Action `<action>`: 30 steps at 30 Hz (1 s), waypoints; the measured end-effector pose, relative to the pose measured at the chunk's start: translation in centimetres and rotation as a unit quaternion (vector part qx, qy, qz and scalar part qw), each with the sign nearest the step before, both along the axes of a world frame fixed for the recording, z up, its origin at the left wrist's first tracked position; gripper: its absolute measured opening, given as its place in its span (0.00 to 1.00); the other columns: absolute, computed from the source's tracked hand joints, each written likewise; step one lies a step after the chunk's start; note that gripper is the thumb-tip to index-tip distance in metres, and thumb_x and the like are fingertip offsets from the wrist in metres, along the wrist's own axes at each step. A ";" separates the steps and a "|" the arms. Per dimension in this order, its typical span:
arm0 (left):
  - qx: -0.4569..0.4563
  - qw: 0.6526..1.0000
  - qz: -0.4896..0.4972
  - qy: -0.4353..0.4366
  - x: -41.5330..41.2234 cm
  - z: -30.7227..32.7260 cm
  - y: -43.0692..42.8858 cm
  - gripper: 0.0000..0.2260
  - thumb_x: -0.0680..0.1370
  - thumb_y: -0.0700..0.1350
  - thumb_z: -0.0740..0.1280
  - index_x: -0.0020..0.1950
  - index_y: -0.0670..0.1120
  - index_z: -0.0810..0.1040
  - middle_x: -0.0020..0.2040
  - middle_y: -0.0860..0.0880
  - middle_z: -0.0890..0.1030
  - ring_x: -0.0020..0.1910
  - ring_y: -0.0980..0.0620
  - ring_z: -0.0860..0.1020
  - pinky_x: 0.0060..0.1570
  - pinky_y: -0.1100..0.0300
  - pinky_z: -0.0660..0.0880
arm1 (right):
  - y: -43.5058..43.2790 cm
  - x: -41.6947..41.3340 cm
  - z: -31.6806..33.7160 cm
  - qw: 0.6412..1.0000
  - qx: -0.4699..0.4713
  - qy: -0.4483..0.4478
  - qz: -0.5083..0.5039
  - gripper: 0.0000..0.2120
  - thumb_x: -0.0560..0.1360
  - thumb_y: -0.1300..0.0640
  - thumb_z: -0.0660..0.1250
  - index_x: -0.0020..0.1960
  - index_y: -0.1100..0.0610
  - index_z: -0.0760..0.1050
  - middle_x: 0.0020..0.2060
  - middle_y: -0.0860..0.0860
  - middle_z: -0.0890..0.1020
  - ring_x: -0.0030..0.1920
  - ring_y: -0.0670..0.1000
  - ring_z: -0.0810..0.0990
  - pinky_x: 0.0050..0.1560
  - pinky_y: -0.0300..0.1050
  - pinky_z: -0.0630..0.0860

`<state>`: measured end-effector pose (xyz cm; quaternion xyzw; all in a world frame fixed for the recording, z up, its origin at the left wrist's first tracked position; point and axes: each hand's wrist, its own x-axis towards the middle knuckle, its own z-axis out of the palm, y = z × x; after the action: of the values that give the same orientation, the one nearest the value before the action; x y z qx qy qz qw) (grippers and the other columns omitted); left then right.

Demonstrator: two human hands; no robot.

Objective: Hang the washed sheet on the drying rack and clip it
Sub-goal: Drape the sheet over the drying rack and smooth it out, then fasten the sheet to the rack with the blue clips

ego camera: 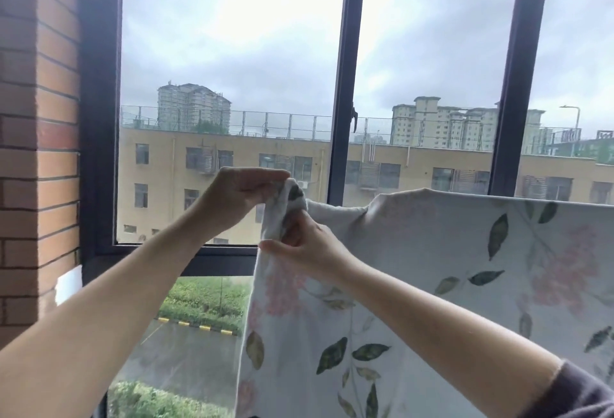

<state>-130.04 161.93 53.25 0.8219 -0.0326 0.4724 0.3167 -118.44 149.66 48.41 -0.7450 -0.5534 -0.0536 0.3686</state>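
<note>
Mid-frame, the sheet [432, 268] is pinched at its corner by left grip [246, 191] and right grip [309, 248]; spreading, then clipping, is likely called for.

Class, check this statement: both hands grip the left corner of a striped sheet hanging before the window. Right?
Not striped: the head view shows a sheet printed with leaves and pink flowers. The left hand and right hand do grip its left corner.

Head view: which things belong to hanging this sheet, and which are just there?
Job: floral sheet, already draped at the right; left hand pinching its bunched corner; right hand gripping the fabric below.
Not job: window frame, window handle, brick wall, buildings outside.
</note>
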 end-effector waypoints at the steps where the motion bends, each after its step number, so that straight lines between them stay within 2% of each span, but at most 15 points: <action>1: 0.003 1.000 -0.015 0.012 0.3 0.1 -0.6 0.15 0.75 0.31 0.67 0.58 0.45 0.79 0.40 0.64 0.82 0.44 0.66 0.81 0.44 0.73 0.75 | 0.2 -0.1 -0.1 1.000 0.001 0.016 -0.008 0.23 0.66 0.35 0.66 0.54 0.48 0.72 0.45 0.43 0.80 0.45 0.46 0.79 0.45 0.44 0.79; 3: -0.002 0.999 -0.037 0.033 0.7 0.0 -1.0 0.17 0.76 0.28 0.63 0.59 0.43 0.79 0.47 0.56 0.83 0.47 0.62 0.82 0.46 0.70 0.77 | 0.4 0.3 -0.2 0.997 0.030 0.065 -0.015 0.07 0.71 0.50 0.65 0.47 0.52 0.75 0.38 0.46 0.80 0.39 0.48 0.79 0.38 0.43 0.77; 4: -0.009 0.998 -0.039 0.039 0.9 -0.2 -0.9 0.18 0.75 0.26 0.61 0.60 0.42 0.79 0.50 0.53 0.83 0.49 0.60 0.82 0.47 0.69 0.77 | 0.4 0.8 -0.3 0.994 0.045 0.100 -0.017 0.04 0.73 0.56 0.63 0.44 0.54 0.76 0.34 0.48 0.79 0.35 0.50 0.78 0.34 0.44 0.76; 7: 0.033 0.999 0.007 0.035 1.6 -1.7 0.1 0.20 0.75 0.27 0.61 0.63 0.43 0.77 0.51 0.55 0.82 0.47 0.62 0.82 0.45 0.72 0.76 | 0.0 2.5 -0.6 0.974 0.065 0.215 -0.015 0.09 0.76 0.62 0.57 0.45 0.61 0.76 0.33 0.54 0.74 0.32 0.53 0.73 0.32 0.45 0.71; 10: 0.181 0.972 0.128 0.077 3.1 -4.4 0.7 0.20 0.75 0.42 0.69 0.68 0.47 0.72 0.55 0.52 0.82 0.32 0.62 0.78 0.36 0.70 0.76 | -1.3 3.7 -0.5 0.968 0.073 0.240 -0.029 0.11 0.80 0.61 0.58 0.44 0.59 0.78 0.33 0.54 0.72 0.33 0.52 0.69 0.31 0.43 0.66; 12: 0.213 0.953 0.189 0.101 4.2 -6.0 0.3 0.24 0.73 0.56 0.65 0.67 0.50 0.70 0.56 0.51 0.81 0.42 0.56 0.80 0.44 0.57 0.78 | -2.1 4.2 -0.1 0.966 0.082 0.245 -0.023 0.12 0.81 0.59 0.59 0.44 0.57 0.79 0.38 0.56 0.76 0.38 0.54 0.73 0.37 0.51 0.73; 13: 0.211 0.951 0.200 0.104 4.7 -6.7 -0.1 0.25 0.72 0.60 0.63 0.66 0.50 0.70 0.56 0.52 0.81 0.49 0.53 0.79 0.48 0.55 0.76 | -2.5 4.4 0.1 0.965 0.078 0.249 -0.021 0.11 0.80 0.59 0.60 0.45 0.58 0.80 0.40 0.57 0.79 0.41 0.55 0.76 0.43 0.55 0.77; 15: 0.199 0.954 0.206 0.091 5.7 -7.6 -1.0 0.28 0.70 0.64 0.59 0.65 0.51 0.70 0.57 0.53 0.80 0.56 0.52 0.76 0.53 0.53 0.72 | -3.1 4.8 0.3 0.966 0.061 0.249 -0.023 0.10 0.80 0.59 0.62 0.45 0.58 0.81 0.43 0.58 0.82 0.44 0.55 0.80 0.52 0.57 0.78; 18: 0.212 0.942 0.258 0.035 6.8 -8.4 -1.7 0.26 0.70 0.59 0.67 0.65 0.51 0.69 0.61 0.52 0.78 0.63 0.50 0.73 0.56 0.50 0.68 | -3.5 5.2 0.4 0.967 0.051 0.249 -0.025 0.10 0.79 0.59 0.63 0.44 0.58 0.81 0.43 0.59 0.82 0.43 0.56 0.81 0.52 0.58 0.80; 21: 0.229 0.928 0.292 -0.011 7.3 -8.7 -1.9 0.27 0.71 0.43 0.72 0.68 0.48 0.68 0.65 0.50 0.74 0.63 0.46 0.72 0.55 0.50 0.69 | -3.7 5.2 0.4 0.952 0.065 0.298 -0.004 0.09 0.80 0.59 0.61 0.50 0.60 0.79 0.41 0.56 0.82 0.36 0.51 0.81 0.40 0.47 0.82; 22: 0.192 0.949 0.250 -0.025 7.3 -8.9 -2.0 0.26 0.71 0.40 0.71 0.68 0.47 0.67 0.65 0.49 0.74 0.61 0.46 0.73 0.54 0.53 0.72 | -3.8 5.0 0.3 0.946 0.069 0.318 0.004 0.08 0.80 0.59 0.61 0.51 0.59 0.79 0.39 0.54 0.82 0.34 0.49 0.81 0.36 0.44 0.82; 24: 0.032 0.992 0.118 -0.034 7.3 -9.2 -2.3 0.24 0.74 0.37 0.69 0.67 0.47 0.66 0.62 0.50 0.73 0.54 0.49 0.77 0.49 0.56 0.77 | -3.7 4.9 0.1 0.933 0.073 0.351 0.014 0.08 0.81 0.60 0.60 0.51 0.58 0.78 0.38 0.53 0.81 0.33 0.48 0.81 0.33 0.42 0.81; 27: -0.197 0.979 0.050 0.017 7.3 -9.4 -2.2 0.26 0.74 0.47 0.71 0.68 0.49 0.63 0.56 0.51 0.74 0.47 0.54 0.79 0.42 0.56 0.78 | -3.6 5.0 -0.3 0.922 0.076 0.378 0.025 0.09 0.80 0.59 0.61 0.47 0.56 0.79 0.38 0.53 0.82 0.35 0.50 0.80 0.35 0.44 0.81; 28: -0.233 0.970 0.046 0.052 7.4 -9.5 -1.9 0.25 0.73 0.50 0.72 0.66 0.47 0.66 0.53 0.50 0.76 0.43 0.53 0.79 0.40 0.57 0.77 | -3.6 5.0 -0.4 0.920 0.077 0.383 0.031 0.09 0.80 0.59 0.61 0.46 0.56 0.79 0.38 0.53 0.82 0.35 0.50 0.81 0.36 0.45 0.81; 30: -0.268 0.958 0.013 0.098 7.1 -9.7 -2.2 0.13 0.75 0.48 0.71 0.53 0.42 0.75 0.43 0.47 0.80 0.35 0.52 0.77 0.36 0.57 0.75 | -3.5 5.2 -0.5 0.918 0.077 0.388 0.036 0.09 0.81 0.59 0.61 0.46 0.55 0.79 0.38 0.53 0.82 0.36 0.50 0.81 0.37 0.46 0.81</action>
<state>-122.97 159.74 43.56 0.7498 0.1371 0.3847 0.5206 -113.25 146.13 47.90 -0.6559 -0.3875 0.2110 0.6124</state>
